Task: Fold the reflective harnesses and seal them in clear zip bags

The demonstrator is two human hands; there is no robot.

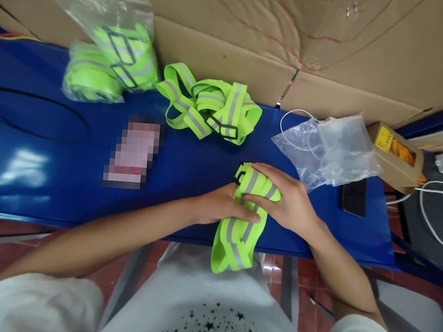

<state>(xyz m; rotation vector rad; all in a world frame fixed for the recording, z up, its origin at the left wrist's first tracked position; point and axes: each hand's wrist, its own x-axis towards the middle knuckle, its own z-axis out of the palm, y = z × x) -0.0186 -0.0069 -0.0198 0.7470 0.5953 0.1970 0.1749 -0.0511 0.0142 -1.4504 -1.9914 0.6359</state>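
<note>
A neon yellow-green strap [235, 238] with grey reflective stripes is bunched between both hands, over the table's front edge. My left hand [226, 205] grips its middle from the left, thumb lying across the front. From the right, my right hand [285, 196] is wrapped round the folded upper part. A small black buckle piece shows at the top of the bundle. One loop of the strap hangs below my hands, in front of the white shirt. Behind the hands, a loose pile of matching straps [210, 104] with a black buckle lies on the table.
Bagged straps [126, 58] stand at the back left of the blue table [183, 168]. A blurred-out pinkish rectangle [134, 152] lies left of centre. Clear plastic bags [332, 148], a dark phone [355, 197] and an open cardboard box [396, 158] are on the right. Cardboard lines the back.
</note>
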